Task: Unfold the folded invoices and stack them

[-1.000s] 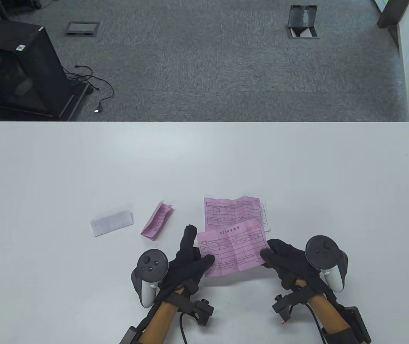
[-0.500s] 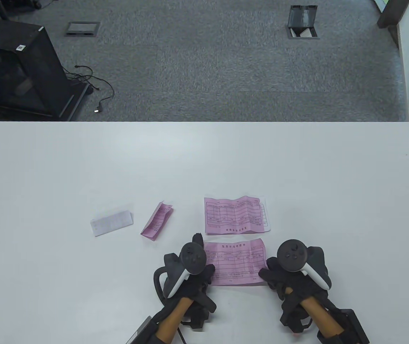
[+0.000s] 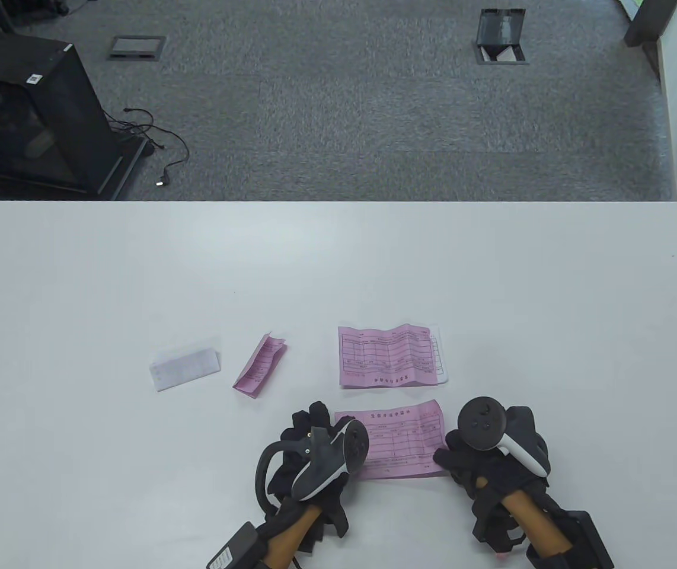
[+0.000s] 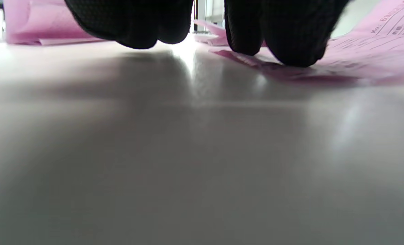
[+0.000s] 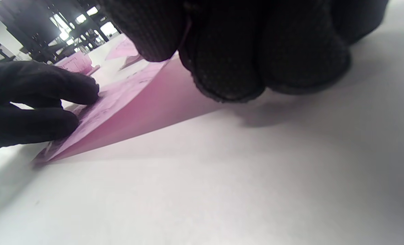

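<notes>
Table view: an unfolded pink invoice (image 3: 401, 440) lies at the near edge of the white table (image 3: 492, 284), between both hands, thin creased paper with a printed grid, its right side lifted a bit. Left hand (image 3: 315, 441) in a black glove covers the sheet's left edge; the tracker hides the fingers here. Right hand (image 3: 481, 459) sits at the sheet's right edge, fingers curled. Just beyond, a stack of flattened invoices (image 3: 389, 357), pink on top with a white sheet peeking out on the right. To the left, a still-folded pink invoice (image 3: 259, 371), narrow strip, and a folded white invoice (image 3: 185, 368) further left.

Left wrist view: gloved fingertips (image 4: 290, 41) press down on the pink sheet's edge against the glossy table top; the other fingers hover just off the surface. Nothing gripped, hand flat-ish.

Right wrist view: right fingers (image 5: 229, 61) curl and pinch the paper's edge, raising that side off the table. The left fingers (image 5: 45, 88) hold the far end down.
</notes>
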